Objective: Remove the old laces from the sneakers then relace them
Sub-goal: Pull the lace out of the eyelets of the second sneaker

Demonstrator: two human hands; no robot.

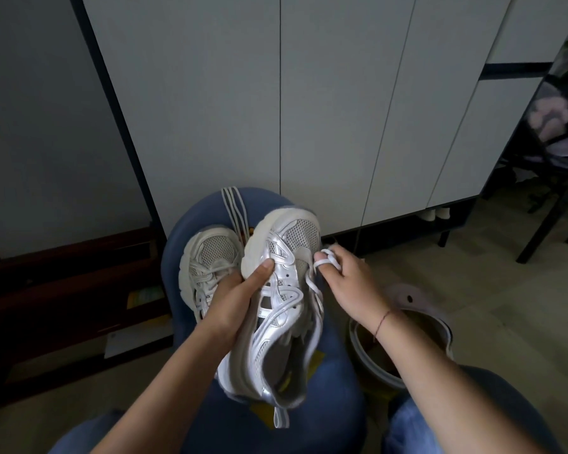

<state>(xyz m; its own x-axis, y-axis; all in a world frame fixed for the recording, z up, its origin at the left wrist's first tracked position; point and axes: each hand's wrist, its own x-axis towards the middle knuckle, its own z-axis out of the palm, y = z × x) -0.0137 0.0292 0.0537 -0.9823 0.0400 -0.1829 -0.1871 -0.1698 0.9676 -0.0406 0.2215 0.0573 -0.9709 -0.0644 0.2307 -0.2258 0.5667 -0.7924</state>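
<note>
We are holding the silver sneaker (282, 290) up over the blue stool (191, 231), toe pointing away from us and heel hanging toward our lap, the shoe tilted partly onto its side. Our left hand (240, 293) is gripping it around the forefoot, with the thumb pressing on the silver side panel and the fingers curling underneath, out of sight. A white lace (313, 285) is running out of the eyelets on the right side of the shoe. Our right hand (348, 283) is holding it just beside the upper, with the lace wound in loops around a finger and the other fingers curled in. A thin red string (382, 319) is sitting around that wrist.

The second sneaker (207, 267) is resting on the stool seat, just left of the held shoe and partly behind our left hand, with its laces threaded through its eyelets. Some loose laces (235, 208) are lying in straight strands across the far edge of the seat, between the two toes.

Our knees in blue jeans (473, 421) are framing the stool. A pale clog (413, 299) is lying on the floor under our right forearm. Grey cabinet doors (309, 109) are standing behind the stool.
</note>
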